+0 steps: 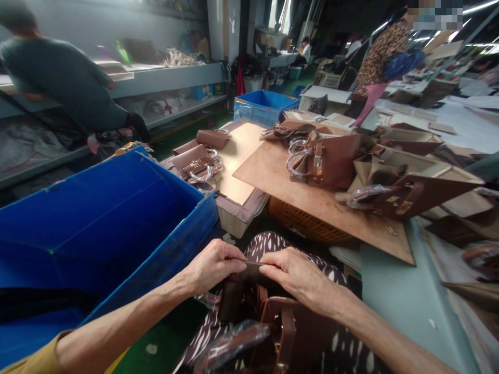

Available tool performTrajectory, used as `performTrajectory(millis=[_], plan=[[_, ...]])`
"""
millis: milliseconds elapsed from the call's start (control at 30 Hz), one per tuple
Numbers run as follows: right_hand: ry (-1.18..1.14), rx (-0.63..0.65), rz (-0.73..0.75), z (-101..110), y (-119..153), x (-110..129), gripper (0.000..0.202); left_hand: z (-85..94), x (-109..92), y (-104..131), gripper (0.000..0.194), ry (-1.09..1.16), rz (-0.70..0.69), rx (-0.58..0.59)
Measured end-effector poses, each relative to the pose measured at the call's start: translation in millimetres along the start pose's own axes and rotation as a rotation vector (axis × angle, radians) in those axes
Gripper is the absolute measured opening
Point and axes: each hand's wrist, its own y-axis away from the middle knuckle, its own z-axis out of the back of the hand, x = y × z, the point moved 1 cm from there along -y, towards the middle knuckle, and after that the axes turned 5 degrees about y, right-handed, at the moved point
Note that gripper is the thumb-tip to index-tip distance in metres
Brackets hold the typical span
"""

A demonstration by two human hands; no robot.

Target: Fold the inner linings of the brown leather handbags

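Nearest is a brown handbag (pixel 304 332), smooth like leather, which lies on the person's lap, over a dark cloth with white spots (pixel 268 242); its curved handle (pixel 234 345) is wrapped in shiny, clear plastic. Two bare forearms come from the lower corners and meet above the bag, with wrists bent inward. The left hand (pixel 212 265) and the right hand (pixel 290 269) face each other, a narrow space between them, and the fingers (pixel 236 266) of both pinch a thin brown strip (pixel 254 266); whether it belongs to the bag, I cannot tell. Beside the left arm stands a blue box (pixel 195 228) with straight, thin walls.
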Motion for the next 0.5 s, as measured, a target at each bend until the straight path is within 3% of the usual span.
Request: performTrajectory(millis=[167, 267, 500], plan=[[0.122, -0.013, 0.196, -3, -4, -1, 0.029, -9.2, 0, 4, 0.024, -0.047, -0.071, -0.018], [0.177, -0.02, 0.205, -4, -4, -1, 0.033, -9.9, 0, 4, 0.025, -0.089, -0.095, -0.034], [0.121, 0.042, 0.146, 0, -1, 0, 0.031, -9.6, 0, -8, 0.023, -0.147, -0.049, 0.171]])
